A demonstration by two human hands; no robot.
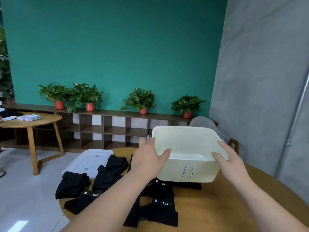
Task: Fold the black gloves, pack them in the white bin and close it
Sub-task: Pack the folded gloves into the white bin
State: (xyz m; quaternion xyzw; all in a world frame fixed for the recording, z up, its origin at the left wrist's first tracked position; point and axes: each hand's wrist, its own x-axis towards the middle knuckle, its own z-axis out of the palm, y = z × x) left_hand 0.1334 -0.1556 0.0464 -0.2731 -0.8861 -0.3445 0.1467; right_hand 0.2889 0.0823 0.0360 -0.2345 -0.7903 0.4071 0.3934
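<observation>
White bin (189, 164), rim gripped by left hand (148, 158) and right hand (229, 159).

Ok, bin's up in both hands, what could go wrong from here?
The white bin, gripped by the left hand and right hand, hangs over black gloves; set down there, it may sit crooked on them. The lid seems to overhang the table; a nudge could drop it.

I see the white bin (189, 148) open and empty, a blue B on its near wall, raised and tipped toward me — the black gloves (107, 176) lie in loose heaps beneath and left of it, the white lid (88, 159) flat beyond them.
</observation>
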